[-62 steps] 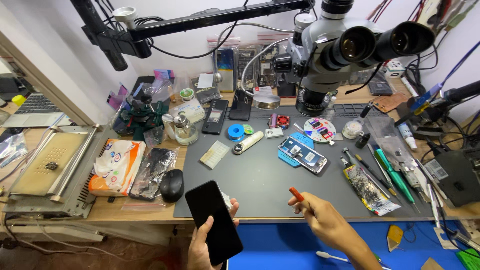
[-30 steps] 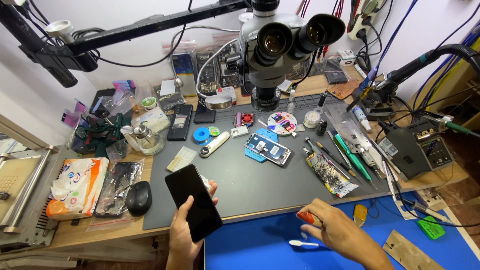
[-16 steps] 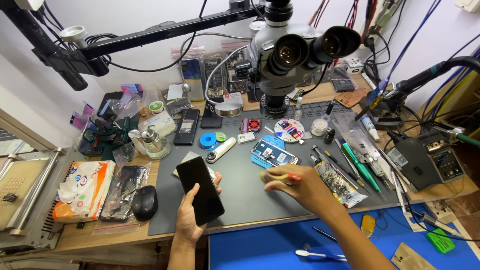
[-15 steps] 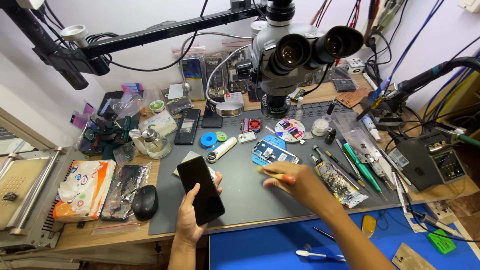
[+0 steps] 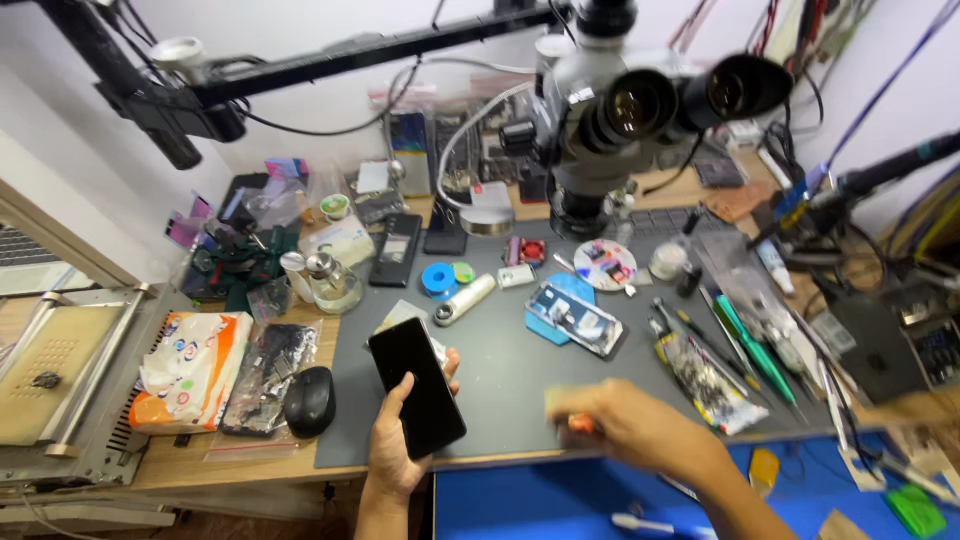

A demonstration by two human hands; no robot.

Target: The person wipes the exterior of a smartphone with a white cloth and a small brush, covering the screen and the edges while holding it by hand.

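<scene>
Cluttered repair bench, grey work mat (image 5: 520, 400) in the middle, stereo microscope (image 5: 640, 110) hanging over the back edge. Left hand (image 5: 400, 440) wraps a black smartphone (image 5: 415, 385), screen up and dark, held just above the near-left part of the mat; thumb on one long edge, fingers (image 5: 450, 365) on the other. Right hand (image 5: 625, 430) is motion-blurred over the mat's front edge, closed around a small orange-tipped tool (image 5: 578, 424); tip shape can't be made out. Black mouse (image 5: 310, 400) sits just left of the phone, tissue pack (image 5: 190, 370) further left. An opened phone on a blue pad (image 5: 572, 318) lies mid-mat, green-handled screwdrivers (image 5: 745, 345) to the right.

Risk, as I judge it: phone is gripped by its edges only, over a crowded bench, so a slip could drop it onto the mat or mouse. Fast right-hand movement could jab the tool at the glass or sweep into loose parts nearby.
</scene>
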